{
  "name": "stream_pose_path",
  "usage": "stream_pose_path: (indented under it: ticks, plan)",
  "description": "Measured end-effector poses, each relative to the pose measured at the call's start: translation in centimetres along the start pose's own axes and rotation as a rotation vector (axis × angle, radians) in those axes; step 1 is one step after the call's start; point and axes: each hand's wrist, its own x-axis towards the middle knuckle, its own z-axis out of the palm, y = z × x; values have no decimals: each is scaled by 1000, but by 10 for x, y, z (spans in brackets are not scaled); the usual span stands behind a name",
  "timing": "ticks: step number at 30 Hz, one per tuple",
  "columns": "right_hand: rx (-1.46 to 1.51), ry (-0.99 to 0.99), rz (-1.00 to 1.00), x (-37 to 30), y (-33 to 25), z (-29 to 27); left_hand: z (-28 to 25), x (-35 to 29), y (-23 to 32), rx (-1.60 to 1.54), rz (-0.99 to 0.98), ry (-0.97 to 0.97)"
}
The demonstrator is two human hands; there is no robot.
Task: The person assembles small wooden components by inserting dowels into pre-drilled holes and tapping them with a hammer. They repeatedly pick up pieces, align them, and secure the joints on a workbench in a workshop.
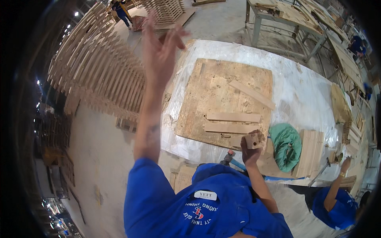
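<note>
My left hand [160, 51] is raised far out over the near-left side of the work table, its fingers spread and blurred by motion. No held thing shows in it. Closed around a light wooden piece [254, 141] with a round hole in its end is my right hand [251, 152], low over the front edge of the board. Just beyond it, two short wooden slats [233, 117] lie side by side on the worn plywood board [222, 79]. A third, longer slat [252, 94] lies slantwise farther back.
A green cloth bundle [285, 146] and a row of wooden strips [310, 152] lie to the right. Against the table's front edge rests a hammer [228, 156]. Tall slat stacks [99, 71] stand left. At lower right, a co-worker's arm [335, 186] reaches over the table.
</note>
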Motion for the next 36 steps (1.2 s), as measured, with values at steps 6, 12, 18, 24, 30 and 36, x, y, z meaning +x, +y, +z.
stream_pose_path:
  ticks: [6, 12, 18, 24, 30, 36]
  plan:
    - [-135, -39, 130, 2, -14, 7, 96, -171, -3, 197, -174, -521]
    - [436, 20, 306, -2, -2, 7, 121, -233, -19, -181, -554, -741]
    - [570, 71, 404, -1, 6, 19, 128, -242, -30, 14, -498, -740]
    - [309, -73, 153, 3, -21, 16, 116, -236, -37, 80, -358, -819]
    - [393, -495, 296, 46, -33, -6, 111, -217, -40, 130, -365, -944]
    - [275, -400, 164, 47, -36, 4, 110, -203, -29, 180, -562, -870]
